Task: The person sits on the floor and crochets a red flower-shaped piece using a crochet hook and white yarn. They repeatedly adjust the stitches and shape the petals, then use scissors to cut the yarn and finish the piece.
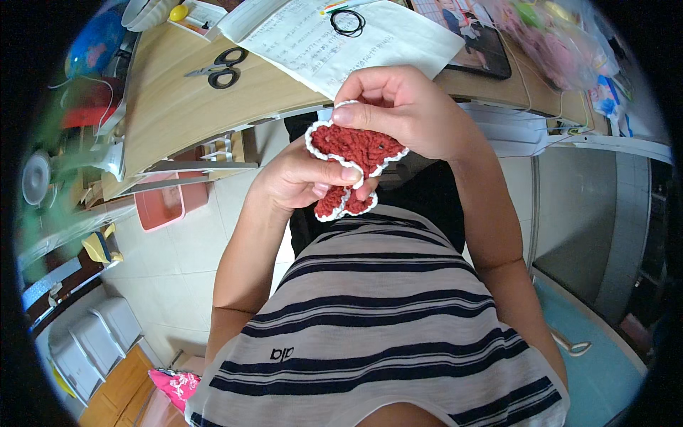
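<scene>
A red crocheted piece [368,148] with a white yarn edging is held up in front of my lap, just off the desk's near edge. My left hand [299,179] pinches its lower middle between thumb and fingers. Below that grip hangs a smaller red part [341,203] with the same white border. My right hand [403,112] grasps the upper edge, thumb on the near face and fingers curled behind. The back of the piece is hidden.
On the wooden desk [165,80] lie black-handled scissors [221,68], handwritten sheets [320,48], a coil of black cord [347,23] and a tablet [475,42]. A plastic bag of pink yarn [560,48] sits at the right. A pink bin [171,203] stands on the floor.
</scene>
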Available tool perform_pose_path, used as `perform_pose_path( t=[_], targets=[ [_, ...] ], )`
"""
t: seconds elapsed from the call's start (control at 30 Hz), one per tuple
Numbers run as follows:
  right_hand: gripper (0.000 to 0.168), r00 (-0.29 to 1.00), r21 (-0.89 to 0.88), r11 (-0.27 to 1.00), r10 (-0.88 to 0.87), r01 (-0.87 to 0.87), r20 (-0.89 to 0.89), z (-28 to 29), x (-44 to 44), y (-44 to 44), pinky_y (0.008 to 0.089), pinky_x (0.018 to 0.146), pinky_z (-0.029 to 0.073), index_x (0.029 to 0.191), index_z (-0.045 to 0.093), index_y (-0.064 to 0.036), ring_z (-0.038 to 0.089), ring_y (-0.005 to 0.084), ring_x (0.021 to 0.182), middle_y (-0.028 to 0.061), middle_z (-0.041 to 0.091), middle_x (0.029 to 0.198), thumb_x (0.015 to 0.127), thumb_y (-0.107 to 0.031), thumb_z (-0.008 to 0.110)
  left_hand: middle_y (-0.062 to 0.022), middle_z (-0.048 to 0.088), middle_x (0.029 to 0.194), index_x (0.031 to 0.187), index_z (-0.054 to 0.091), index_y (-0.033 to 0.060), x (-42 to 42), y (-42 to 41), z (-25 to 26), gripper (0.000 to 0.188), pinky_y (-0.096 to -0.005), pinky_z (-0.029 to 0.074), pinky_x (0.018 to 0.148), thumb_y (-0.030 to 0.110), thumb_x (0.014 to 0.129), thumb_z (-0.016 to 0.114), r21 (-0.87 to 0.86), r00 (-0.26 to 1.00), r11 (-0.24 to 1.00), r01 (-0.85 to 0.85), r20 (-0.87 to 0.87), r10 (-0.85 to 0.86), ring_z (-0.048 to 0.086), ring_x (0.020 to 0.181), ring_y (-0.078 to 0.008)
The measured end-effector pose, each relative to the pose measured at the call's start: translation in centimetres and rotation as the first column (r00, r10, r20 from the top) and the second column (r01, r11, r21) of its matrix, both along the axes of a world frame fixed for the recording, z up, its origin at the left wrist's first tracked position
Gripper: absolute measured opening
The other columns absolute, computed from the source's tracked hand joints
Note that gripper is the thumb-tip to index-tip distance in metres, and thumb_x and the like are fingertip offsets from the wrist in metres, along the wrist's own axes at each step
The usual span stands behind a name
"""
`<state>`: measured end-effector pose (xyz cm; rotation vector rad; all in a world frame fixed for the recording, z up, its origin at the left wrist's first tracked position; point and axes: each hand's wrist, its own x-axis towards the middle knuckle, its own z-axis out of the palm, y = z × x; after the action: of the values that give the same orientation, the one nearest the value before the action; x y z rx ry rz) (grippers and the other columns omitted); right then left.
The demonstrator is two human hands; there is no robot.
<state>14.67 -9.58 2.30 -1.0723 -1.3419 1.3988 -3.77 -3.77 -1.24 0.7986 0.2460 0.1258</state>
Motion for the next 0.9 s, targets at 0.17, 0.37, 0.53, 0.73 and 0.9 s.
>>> perform_pose_path(
  t=[0.17, 0.37, 0.53, 0.73, 0.9],
  targets=[
    [0.015, 0.993, 0.012, 0.996, 0.083, -0.084, 0.088, 0.4, 0.7, 0.3, 0.0209, 0.068, 0.047, 0.094, 0.063, 0.001, 0.056, 0.0046, 0.073, 0.0004, 0.063, 0.080, 0.093, -0.014, 0.061, -0.0147, 0.065, 0.072, 0.099, 0.059, -0.0040, 0.0, 0.1, -0.4, 0.027, -0.0207, 0.045, 0.050, 0.005, 0.076, 0.070, -0.056, 0.999, 0.998, 0.014, -0.029, -0.016, 0.043, 0.044, -0.0046],
    [0.017, 0.951, 0.001, 0.979, 0.198, -0.204, 0.236, 0.8, -0.4, 1.7, 0.0201, 0.064, 0.045, 0.088, 0.065, 0.000, 0.055, 0.0039, 0.071, -0.0006, 0.062, 0.074, 0.090, -0.016, 0.065, -0.0141, 0.063, 0.071, 0.103, 0.058, -0.0053, 0.4, -0.7, 0.7, 0.033, -0.0287, 0.050, 0.056, 0.003, 0.074, 0.071, -0.081, 0.999, 0.996, -0.040, -0.011, 0.039, 0.063, 0.064, -0.0201],
    [0.016, 0.992, 0.045, 0.998, 0.033, -0.039, 0.123, -0.1, -0.8, 1.7, 0.0172, 0.059, 0.043, 0.097, 0.066, -0.001, 0.054, 0.0029, 0.068, -0.0006, 0.062, 0.074, 0.091, -0.016, 0.064, -0.0138, 0.062, 0.072, 0.102, 0.059, -0.0053, -0.4, 0.1, -0.4, 0.031, -0.0290, 0.049, 0.056, 0.008, 0.076, 0.070, -0.030, 0.999, 0.999, -0.035, 0.032, 0.036, 0.060, 0.059, -0.0173],
    [0.038, 0.996, -0.063, 0.997, -0.039, 0.034, -0.076, -0.1, 0.1, 0.0, 0.0177, 0.051, 0.040, 0.121, 0.056, 0.001, 0.049, 0.0047, 0.057, 0.0030, 0.062, 0.079, 0.089, -0.017, 0.066, -0.0149, 0.062, 0.082, 0.120, 0.050, -0.0038, -0.7, 0.2, -0.8, 0.048, -0.0295, 0.050, 0.062, 0.018, 0.081, 0.068, -0.048, 0.977, 0.989, -0.140, 0.157, 0.146, 0.059, 0.072, -0.0189],
    [0.041, 0.978, 0.009, 0.998, -0.055, 0.058, -0.199, -0.8, -0.4, -0.5, 0.0198, 0.058, 0.046, 0.127, 0.050, 0.004, 0.054, 0.0064, 0.063, 0.0054, 0.062, 0.086, 0.090, -0.007, 0.062, -0.0156, 0.061, 0.084, 0.122, 0.049, -0.0040, -0.6, 0.2, -0.8, 0.053, -0.0291, 0.050, 0.065, 0.020, 0.079, 0.070, -0.009, 0.954, 0.971, -0.239, 0.183, 0.237, 0.058, 0.073, -0.0181]
  ],
)
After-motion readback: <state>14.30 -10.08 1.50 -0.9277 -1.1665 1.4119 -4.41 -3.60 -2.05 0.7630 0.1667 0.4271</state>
